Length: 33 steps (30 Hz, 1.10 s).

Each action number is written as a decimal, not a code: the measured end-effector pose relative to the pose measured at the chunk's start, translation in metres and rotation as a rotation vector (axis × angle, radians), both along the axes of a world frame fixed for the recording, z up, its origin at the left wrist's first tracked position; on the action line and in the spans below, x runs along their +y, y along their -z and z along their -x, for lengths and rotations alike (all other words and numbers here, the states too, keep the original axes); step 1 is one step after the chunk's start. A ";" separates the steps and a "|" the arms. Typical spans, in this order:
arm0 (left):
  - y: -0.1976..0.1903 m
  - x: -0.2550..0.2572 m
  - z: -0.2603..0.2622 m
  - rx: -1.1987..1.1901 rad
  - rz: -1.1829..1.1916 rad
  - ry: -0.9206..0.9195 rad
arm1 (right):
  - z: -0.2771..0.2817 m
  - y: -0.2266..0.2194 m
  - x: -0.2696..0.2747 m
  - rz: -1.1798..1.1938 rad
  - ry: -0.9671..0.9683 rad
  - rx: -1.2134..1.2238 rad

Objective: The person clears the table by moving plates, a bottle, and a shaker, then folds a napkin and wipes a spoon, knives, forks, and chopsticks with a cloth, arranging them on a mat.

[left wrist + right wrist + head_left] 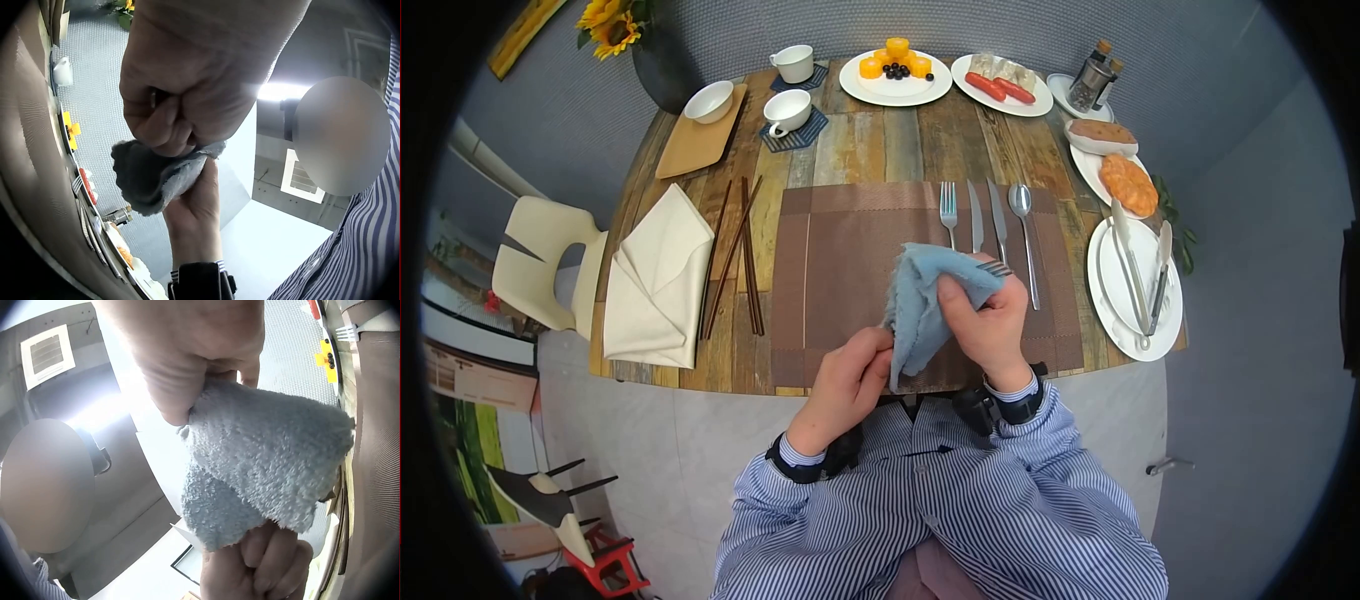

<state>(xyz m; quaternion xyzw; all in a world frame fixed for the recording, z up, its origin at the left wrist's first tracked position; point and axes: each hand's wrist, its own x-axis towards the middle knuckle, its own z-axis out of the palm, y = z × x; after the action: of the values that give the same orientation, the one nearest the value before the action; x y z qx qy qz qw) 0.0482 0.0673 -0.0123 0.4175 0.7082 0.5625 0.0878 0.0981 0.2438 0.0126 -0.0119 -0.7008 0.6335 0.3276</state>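
A light blue cloth (930, 300) is held above the near part of the brown placemat (840, 250). My right hand (992, 325) pinches its right side, thumb on top; metal fork tines (996, 268) stick out beside the fingers. My left hand (845, 385) is curled at the cloth's lower left edge; whether it also grips the fork's handle is hidden. In the left wrist view the cloth (156, 178) hangs below my curled left fingers. The right wrist view shows the fluffy cloth (269, 450) folded over between both hands.
Behind the hands lie a fork (948, 212), two knives (976, 215) and a spoon (1021, 205). Chopsticks (750, 260) and a cream napkin (660, 280) are left. An oval plate with tongs (1100, 310) is right; food plates (850, 90), cups (787, 110) and a vase (662, 75) stand behind.
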 end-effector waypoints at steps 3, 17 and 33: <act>-0.005 -0.001 0.000 -0.052 0.029 0.020 | 0.002 -0.001 0.005 0.023 0.096 0.069; 0.019 0.011 0.002 -0.185 -0.151 -0.032 | 0.007 0.017 -0.008 0.551 -0.390 -0.090; 0.015 0.008 0.002 -0.446 0.029 0.138 | 0.021 -0.003 0.002 0.601 0.009 0.008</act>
<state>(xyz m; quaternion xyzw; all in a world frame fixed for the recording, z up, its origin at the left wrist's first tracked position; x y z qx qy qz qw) 0.0465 0.0752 -0.0273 0.3290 0.6490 0.6234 0.2861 0.0767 0.2454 0.0153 -0.1090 -0.4807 0.8111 0.3149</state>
